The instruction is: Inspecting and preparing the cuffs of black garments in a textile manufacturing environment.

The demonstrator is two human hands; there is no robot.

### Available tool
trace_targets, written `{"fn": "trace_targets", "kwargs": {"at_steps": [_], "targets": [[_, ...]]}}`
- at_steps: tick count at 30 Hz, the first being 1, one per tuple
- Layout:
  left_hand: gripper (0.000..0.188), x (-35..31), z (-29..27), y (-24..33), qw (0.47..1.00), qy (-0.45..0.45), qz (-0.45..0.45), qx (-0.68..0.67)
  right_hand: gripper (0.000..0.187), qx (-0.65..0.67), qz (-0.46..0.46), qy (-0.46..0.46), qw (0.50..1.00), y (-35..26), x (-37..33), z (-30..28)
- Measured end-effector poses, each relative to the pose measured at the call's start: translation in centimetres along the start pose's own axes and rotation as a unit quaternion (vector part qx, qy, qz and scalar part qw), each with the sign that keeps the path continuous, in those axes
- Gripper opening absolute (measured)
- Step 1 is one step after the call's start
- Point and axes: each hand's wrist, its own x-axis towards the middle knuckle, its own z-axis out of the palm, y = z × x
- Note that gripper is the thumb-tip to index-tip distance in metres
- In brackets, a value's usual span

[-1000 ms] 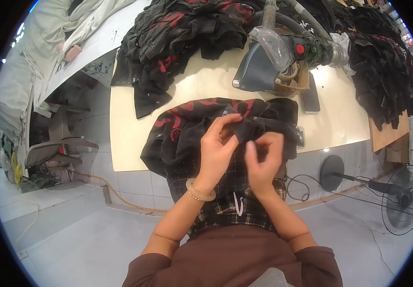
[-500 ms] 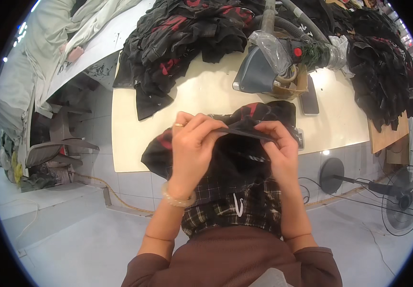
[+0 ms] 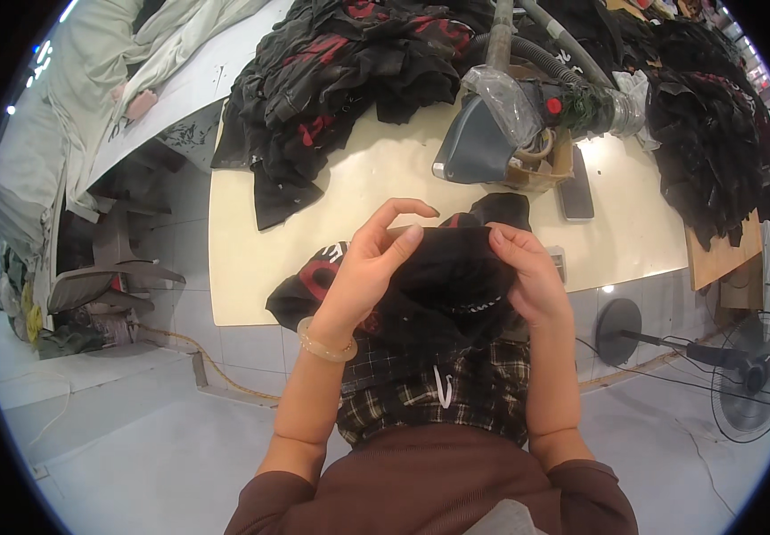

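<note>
A black garment with red and white print [image 3: 318, 278] hangs between my hands above my lap, its upper edge pulled nearly straight. My right hand [image 3: 530, 267] pinches that edge between thumb and fingers. At the other end of the edge, my left hand [image 3: 369, 267] keeps its thumb against the cloth. Its index finger is raised and curved, apart from the thumb, and its remaining fingers are hidden behind the fabric. A pale bangle [image 3: 324, 346] circles my left wrist. Some of the garment rests on the table's near edge.
On the cream table [image 3: 242, 259] lies a heap of black and red garments [image 3: 340, 80], with another dark heap [image 3: 706, 134] at right. A grey machine with a hose [image 3: 479, 143] stands by a cardboard box [image 3: 550, 165] and a phone [image 3: 577, 187]. A fan [image 3: 750, 366] stands right, a chair [image 3: 104, 276] left.
My left index finger has lifted away from the thumb, and that hand has turned. The garment's edge has risen and straightened. More of the red and white print shows at left.
</note>
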Motion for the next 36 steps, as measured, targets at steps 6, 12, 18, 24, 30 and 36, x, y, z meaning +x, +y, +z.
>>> {"fn": "trace_targets", "kwargs": {"at_steps": [6, 12, 18, 24, 30, 36], "targets": [[0.042, 1.3, -0.8, -0.4, 0.978, -0.061, 0.122, 0.158, 0.026, 0.092, -0.011, -0.032, 0.995, -0.2, 1.4, 0.7], [0.024, 2.2, -0.2, 0.1, 0.942, 0.035, 0.236, 0.235, 0.025, 0.044, -0.072, -0.013, 0.996, -1.1, 1.3, 2.3], [0.015, 3.1, 0.0, 0.9, 0.933, 0.073, 0.243, 0.256, 0.026, 0.038, -0.084, -0.025, 0.995, -1.1, 1.5, 2.3], [0.012, 3.3, 0.7, 0.8, 0.951, 0.101, 0.228, 0.181, 0.026, 0.069, -0.077, -0.017, 0.995, -0.9, 1.5, 2.1], [0.011, 3.2, 1.1, 0.5, 0.952, 0.151, 0.211, 0.16, 0.028, 0.076, -0.072, -0.002, 0.995, -0.2, 1.3, 1.5], [0.009, 3.3, 1.5, 0.4, 0.947, 0.173, 0.21, 0.172, 0.028, 0.093, -0.07, -0.005, 0.993, -0.2, 1.1, 1.2]]}}
